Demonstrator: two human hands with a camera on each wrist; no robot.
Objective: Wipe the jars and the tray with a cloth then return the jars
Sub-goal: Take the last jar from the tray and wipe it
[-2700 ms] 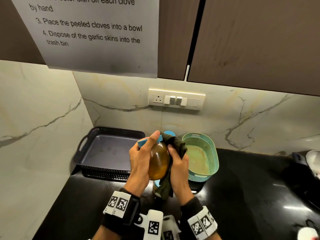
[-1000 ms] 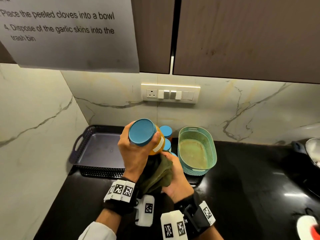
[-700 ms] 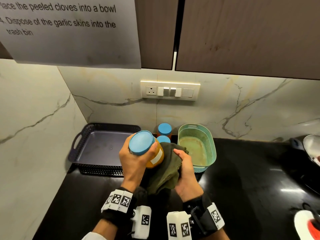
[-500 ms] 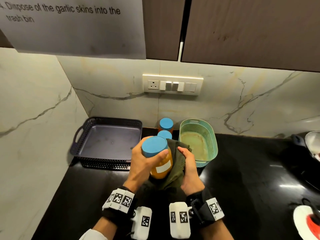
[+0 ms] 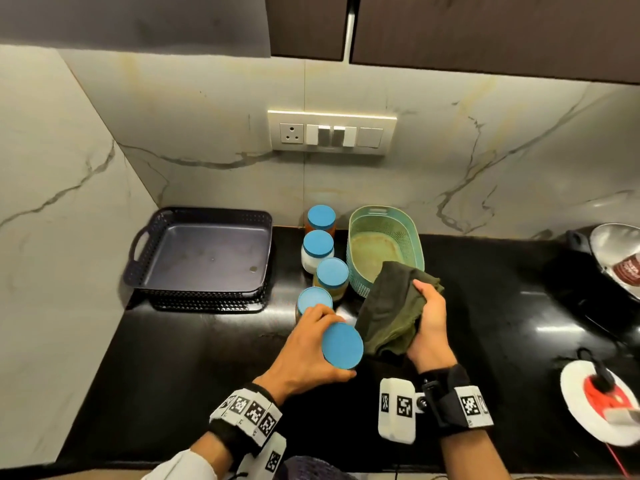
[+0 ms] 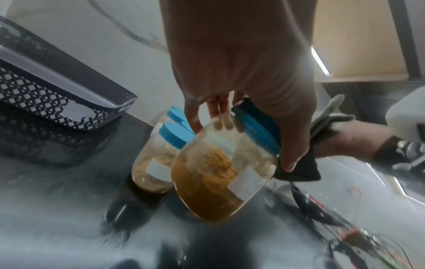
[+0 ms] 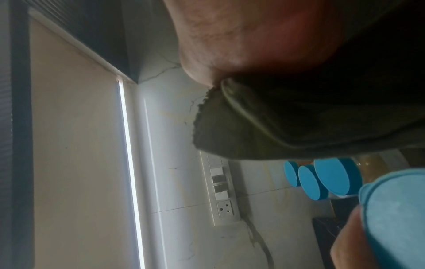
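My left hand [image 5: 313, 348] grips a clear jar of orange-brown powder [image 6: 214, 180] by its blue lid [image 5: 342, 345], just above the black counter. In the left wrist view the jar hangs tilted, close beside another blue-lidded jar [image 6: 154, 163]. My right hand [image 5: 427, 327] holds a bunched olive-green cloth [image 5: 391, 306] to the right of the held jar. Several blue-lidded jars [image 5: 320, 242] stand in a row behind it. The dark latticed tray [image 5: 204, 252] sits empty at the back left.
A teal oval basket [image 5: 382, 244] stands right of the jar row, partly under the cloth. A pan [image 5: 613, 258] is at the far right, a white and red object with a cord [image 5: 599, 400] at the right front. Marble walls close the left and back.
The left hand has lowered the jar from chest height to the counter beside the jar row. The cloth has come off the jar and moved right with the right hand.
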